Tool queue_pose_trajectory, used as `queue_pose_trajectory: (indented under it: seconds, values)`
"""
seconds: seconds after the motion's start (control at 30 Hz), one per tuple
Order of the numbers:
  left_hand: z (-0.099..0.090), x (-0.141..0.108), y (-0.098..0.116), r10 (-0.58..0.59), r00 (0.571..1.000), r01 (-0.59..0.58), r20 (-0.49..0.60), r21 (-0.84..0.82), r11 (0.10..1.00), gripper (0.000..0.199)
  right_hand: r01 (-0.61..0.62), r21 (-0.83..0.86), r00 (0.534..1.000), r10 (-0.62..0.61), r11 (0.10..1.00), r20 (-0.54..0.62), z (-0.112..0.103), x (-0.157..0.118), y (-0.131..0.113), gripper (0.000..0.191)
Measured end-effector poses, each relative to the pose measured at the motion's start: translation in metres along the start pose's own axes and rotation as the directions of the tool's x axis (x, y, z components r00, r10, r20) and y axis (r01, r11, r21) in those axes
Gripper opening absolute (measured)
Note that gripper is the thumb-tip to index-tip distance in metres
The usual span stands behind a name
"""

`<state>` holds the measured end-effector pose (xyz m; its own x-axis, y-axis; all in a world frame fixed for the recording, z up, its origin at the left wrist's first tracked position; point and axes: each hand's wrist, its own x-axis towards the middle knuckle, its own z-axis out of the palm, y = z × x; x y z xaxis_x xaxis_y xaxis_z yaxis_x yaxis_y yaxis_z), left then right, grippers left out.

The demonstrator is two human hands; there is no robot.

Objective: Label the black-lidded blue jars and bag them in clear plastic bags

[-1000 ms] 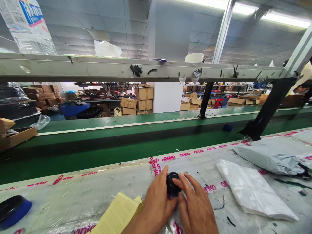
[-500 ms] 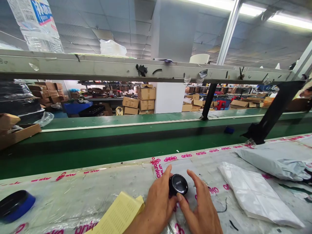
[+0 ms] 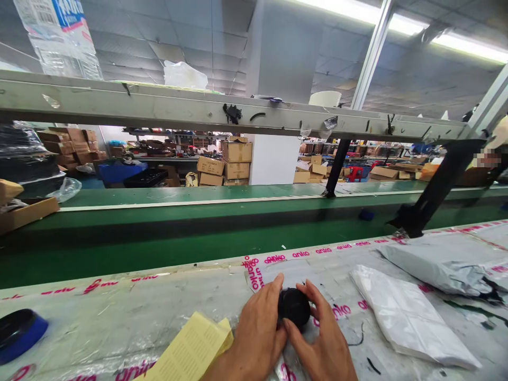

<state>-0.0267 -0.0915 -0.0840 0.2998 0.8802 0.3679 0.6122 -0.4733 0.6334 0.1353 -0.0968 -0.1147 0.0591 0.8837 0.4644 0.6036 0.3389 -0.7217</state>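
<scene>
A small round black device [image 3: 294,307] is between my hands just above the table [image 3: 130,312], a dark face turned upward; its exact kind does not show. My left hand [image 3: 257,328] grips it from the left, thumb low along its near side. From the other side, my right hand [image 3: 323,333] curls its fingers and thumb around the right edge. A folded yellow printed sheet [image 3: 194,344] lies beside my left wrist. Right of my hands rests a stack of white plastic bags [image 3: 413,317].
At the far left of the table sits a blue-and-black rounded object [image 3: 21,334]. A grey plastic bag [image 3: 440,267] lies at the right. Beyond the table runs a green conveyor belt [image 3: 166,243], with black-wrapped posts [image 3: 431,193] and a metal beam [image 3: 178,106] above it.
The device's glossy upper face no longer shows; a duller black side is up now. My right fingers have closed in on its right edge. The view has shifted slightly.
</scene>
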Motion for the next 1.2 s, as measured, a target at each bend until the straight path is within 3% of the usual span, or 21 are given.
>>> queue_pose_trajectory:
  seconds: [0.4, 0.73, 1.0, 1.2]
  values:
    - [0.0, 0.001, 0.003, -0.002, 1.0, 0.002, 0.016, 0.02, 1.0, 0.072, -0.027, 0.115, 0.997, 0.035, 0.993, -0.066, 0.003, -0.002, -0.009, 0.063]
    - [-0.002, 0.001, 0.005, 0.002, 0.999, -0.003, 0.037, 0.032, 0.999, 0.07, 0.006, 0.089, 1.0, -0.006, 0.996, -0.002, 0.0, 0.0, 0.005, 0.065]
    - [-0.002, -0.001, 0.002, 0.01, 0.999, -0.012, 0.046, 0.055, 0.998, 0.068, -0.025, 0.09, 0.998, 0.03, 0.996, -0.053, 0.001, -0.002, -0.01, 0.06]
    - [-0.005, 0.0, 0.007, 0.007, 0.998, -0.009, 0.059, 0.029, 1.0, 0.062, -0.003, 0.062, 1.0, 0.004, 0.998, -0.021, 0.0, 0.0, -0.001, 0.063]
